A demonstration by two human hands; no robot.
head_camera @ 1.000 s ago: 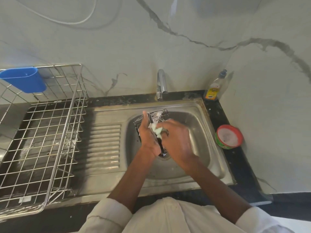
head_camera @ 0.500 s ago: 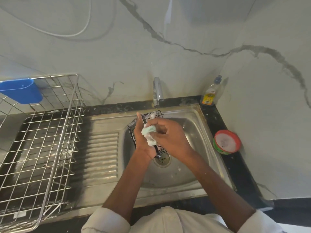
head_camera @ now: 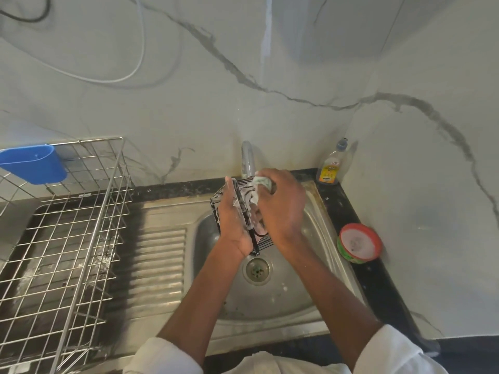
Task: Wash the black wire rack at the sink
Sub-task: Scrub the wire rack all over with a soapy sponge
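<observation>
Over the steel sink (marble wall behind), left hand grips rack, right hand clutches cloth.

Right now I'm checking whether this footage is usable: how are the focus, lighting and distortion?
Head view: the wide-angle lens bows the silver drying basket and the counter edge. Soft daylight, no harsh glare, only dull sheen on the sink. The hands' shadow falls in the basin. The black wire rack is slightly soft and half hidden by the left hand, right hand and foam.
</observation>
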